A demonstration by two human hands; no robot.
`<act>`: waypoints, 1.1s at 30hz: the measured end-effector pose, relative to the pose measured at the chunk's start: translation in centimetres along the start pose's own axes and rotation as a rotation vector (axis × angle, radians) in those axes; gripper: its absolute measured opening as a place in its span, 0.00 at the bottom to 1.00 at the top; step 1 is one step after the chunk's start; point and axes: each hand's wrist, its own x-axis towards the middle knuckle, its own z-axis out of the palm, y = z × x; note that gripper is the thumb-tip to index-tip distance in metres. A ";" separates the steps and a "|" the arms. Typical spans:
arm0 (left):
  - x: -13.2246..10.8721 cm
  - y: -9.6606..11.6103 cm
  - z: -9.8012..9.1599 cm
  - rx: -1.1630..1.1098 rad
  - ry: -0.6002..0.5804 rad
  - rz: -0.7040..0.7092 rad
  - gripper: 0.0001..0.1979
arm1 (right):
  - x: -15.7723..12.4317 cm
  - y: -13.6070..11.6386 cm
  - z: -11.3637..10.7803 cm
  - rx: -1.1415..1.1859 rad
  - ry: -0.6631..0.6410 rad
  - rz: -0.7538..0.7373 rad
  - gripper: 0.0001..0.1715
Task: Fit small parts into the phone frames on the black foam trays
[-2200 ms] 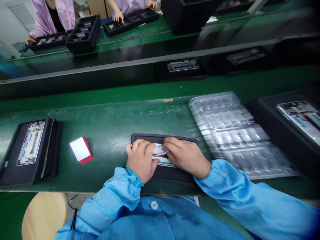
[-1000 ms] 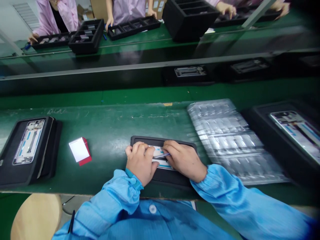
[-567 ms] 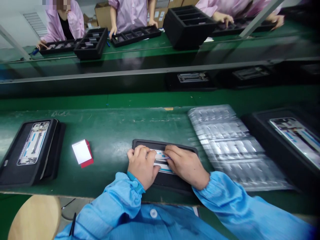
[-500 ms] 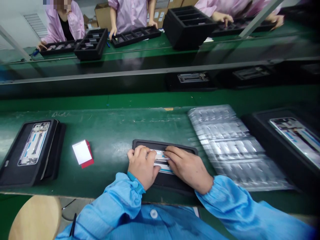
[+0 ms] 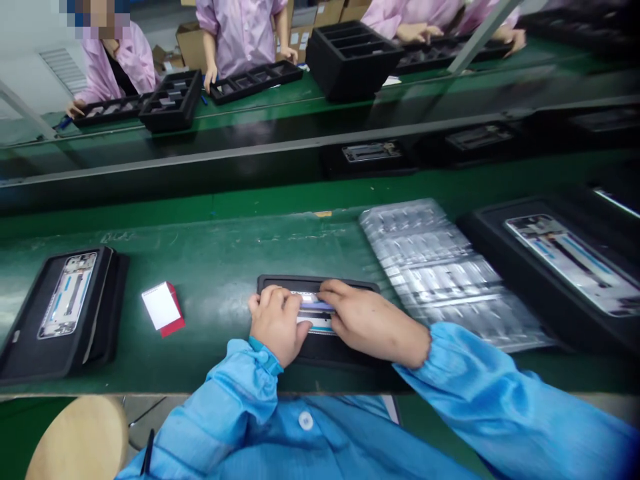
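A black tray [image 5: 280,283] lies on the green bench right in front of me, holding a phone frame [image 5: 314,323] with blue and white parts. My left hand [image 5: 276,323] rests curled on the frame's left part, fingers pressed down on it. My right hand [image 5: 371,321] lies over the right part, its fingers pinched round a thin pen-like tool [image 5: 316,306] whose tip points left toward my left fingers. Most of the frame is hidden under both hands.
A second black tray with a phone frame [image 5: 65,305] sits far left; a white-and-red pad [image 5: 163,307] lies between. Clear blister sheets of small parts [image 5: 440,273] lie to the right, beside another tray [image 5: 565,267]. A conveyor belt [image 5: 250,167] runs behind; people in pink coats [image 5: 240,30] handle black trays [image 5: 170,100].
My hands have stayed on the frame; the right hand has slid slightly left with the tool. The view has shifted a little, so everything sits slightly more left in the picture.
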 end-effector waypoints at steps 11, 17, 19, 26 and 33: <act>0.1 -0.2 0.0 -0.014 0.003 0.011 0.21 | -1.6 2.2 1.7 0.596 0.387 0.307 0.15; 0.1 0.0 -0.1 -0.009 -0.016 -0.001 0.20 | -1.1 2.0 3.6 0.465 0.409 0.204 0.10; 0.1 0.1 -0.1 -0.007 -0.021 -0.005 0.20 | -1.0 2.0 3.6 0.457 0.393 0.169 0.10; 0.3 0.3 -0.3 -0.007 -0.040 -0.002 0.20 | -0.7 1.7 3.6 0.402 0.394 0.089 0.09; 0.2 0.2 -0.5 -0.020 -0.047 -0.001 0.19 | -0.7 1.4 4.3 0.285 0.456 0.008 0.06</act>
